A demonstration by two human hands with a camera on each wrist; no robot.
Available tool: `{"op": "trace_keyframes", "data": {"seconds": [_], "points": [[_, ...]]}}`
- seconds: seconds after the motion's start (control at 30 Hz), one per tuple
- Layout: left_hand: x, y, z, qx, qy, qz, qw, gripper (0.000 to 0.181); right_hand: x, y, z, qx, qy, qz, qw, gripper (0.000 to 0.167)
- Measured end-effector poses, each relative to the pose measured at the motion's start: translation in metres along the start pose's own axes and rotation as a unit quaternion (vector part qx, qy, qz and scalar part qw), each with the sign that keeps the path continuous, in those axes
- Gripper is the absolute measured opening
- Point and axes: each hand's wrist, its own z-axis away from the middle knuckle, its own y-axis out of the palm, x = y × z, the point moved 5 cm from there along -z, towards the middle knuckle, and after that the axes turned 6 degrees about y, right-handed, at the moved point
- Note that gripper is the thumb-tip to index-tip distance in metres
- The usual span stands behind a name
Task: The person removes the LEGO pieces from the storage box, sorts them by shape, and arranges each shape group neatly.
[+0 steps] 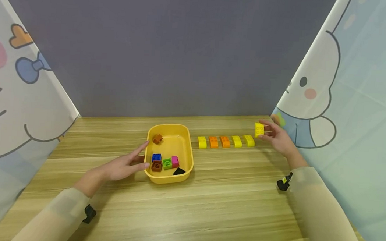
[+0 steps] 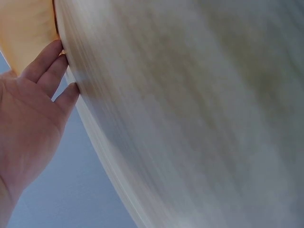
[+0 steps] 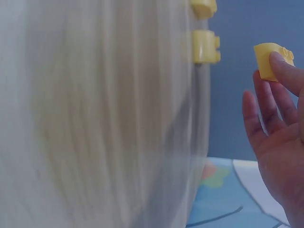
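My right hand pinches a yellow block between thumb and fingers, just beyond the right end of a row. In the right wrist view the block is held above the table by the hand. The row has a yellow block, two orange blocks and two more yellow blocks. My left hand rests with spread fingers on the left side of a yellow tray; the left wrist view shows this hand against the tray.
Inside the tray lie a blue block, a green block, a pink block, two brown blocks and a black piece. A grey wall stands behind the wooden table, with patterned cloths at both sides.
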Motion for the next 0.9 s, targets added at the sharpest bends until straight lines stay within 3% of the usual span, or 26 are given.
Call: {"op": "trace_keyframes", "data": {"seconds": [0.4, 0.9], "points": [[-0.002, -0.001, 0.001, 0.002, 0.003, 0.000, 1.0000, 0.090, -0.028, -0.005, -0.002, 0.020, 0.043, 0.061, 0.9970, 0.064], [-0.002, -0.002, 0.001, -0.001, 0.003, 0.001, 1.0000, 0.090, -0.043, 0.003, -0.007, 0.072, 0.012, 0.158, 0.9848, 0.054]]}}
